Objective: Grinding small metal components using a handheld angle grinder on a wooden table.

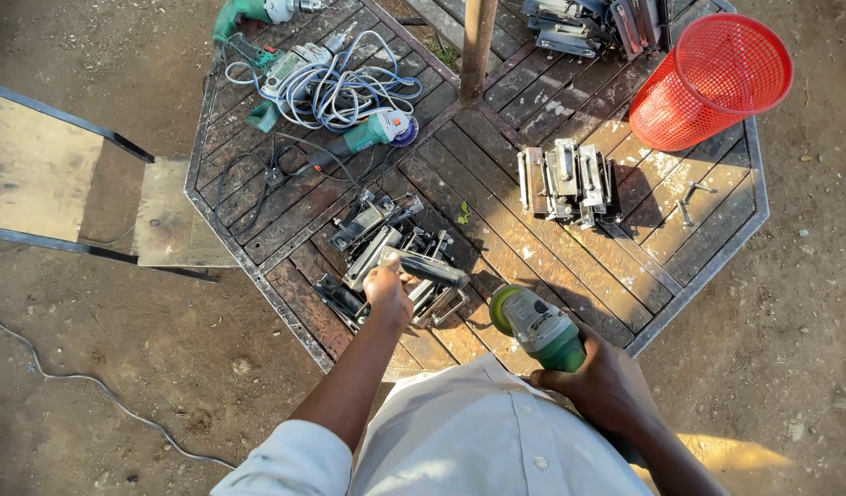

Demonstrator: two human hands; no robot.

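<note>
Big octagonal slatted table (708,266) out on bare dirt, and the person stands at its near edge, looking straight down. Far off past the right hand, up at the table's corner, a red mesh basket (712,78) lies tipped on its side. Well beyond the left hand, a tangle of white cable (349,87) wraps around two green power tools (299,64).

Between the hands and further out sits a tidy stack of metal brackets (565,182), and another batch (593,23) at the far edge. Those look sorted, by my read.

Now the left hand (388,292): it's closed around a dark flat metal piece (432,269), lifted at the top of a loose pile of brackets (386,243) lying right under and around it. That pile looks untreated, so I'd judge plenty remains.

The right hand (607,386), close to the body, grips a green angle grinder (538,326), its head pointing toward the pile, just beside it and not touching. Whether the disc is spinning, I cannot tell.
</note>
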